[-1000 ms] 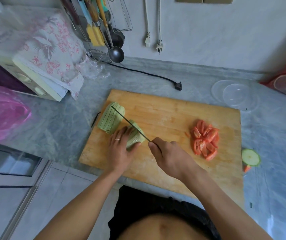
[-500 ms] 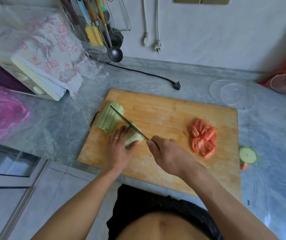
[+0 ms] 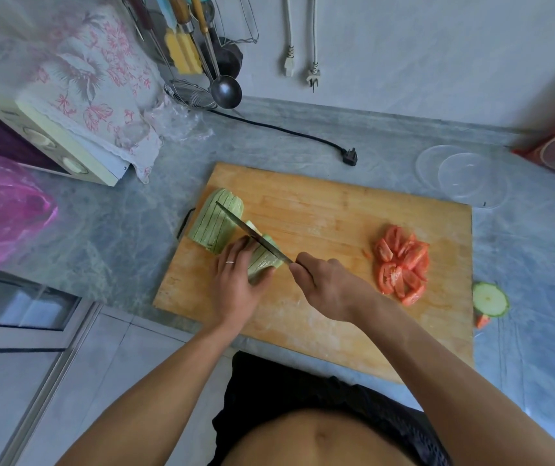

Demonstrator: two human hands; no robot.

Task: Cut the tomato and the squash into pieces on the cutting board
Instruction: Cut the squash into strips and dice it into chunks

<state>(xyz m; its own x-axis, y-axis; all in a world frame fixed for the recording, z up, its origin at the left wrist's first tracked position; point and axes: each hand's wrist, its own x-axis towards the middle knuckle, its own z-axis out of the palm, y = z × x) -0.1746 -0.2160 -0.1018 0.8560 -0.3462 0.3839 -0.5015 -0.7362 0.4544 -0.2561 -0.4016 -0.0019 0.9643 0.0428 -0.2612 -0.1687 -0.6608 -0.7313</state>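
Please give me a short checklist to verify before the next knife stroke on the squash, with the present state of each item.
1. Right hand grips the knife: ok.
2. Left hand holds the squash piece steady: ok.
3. Left fingertips are clear of the blade: cannot tell; they lie very near it.
4. Squash rests on the cutting board: ok.
5. Tomato pieces lie apart from the blade: ok.
6. Sliced squash section is out of the way: not ok; the blade tip is over it.

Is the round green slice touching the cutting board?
Apart. The head view shows the round slice lying on the counter, with a strip of counter between it and the cutting board.
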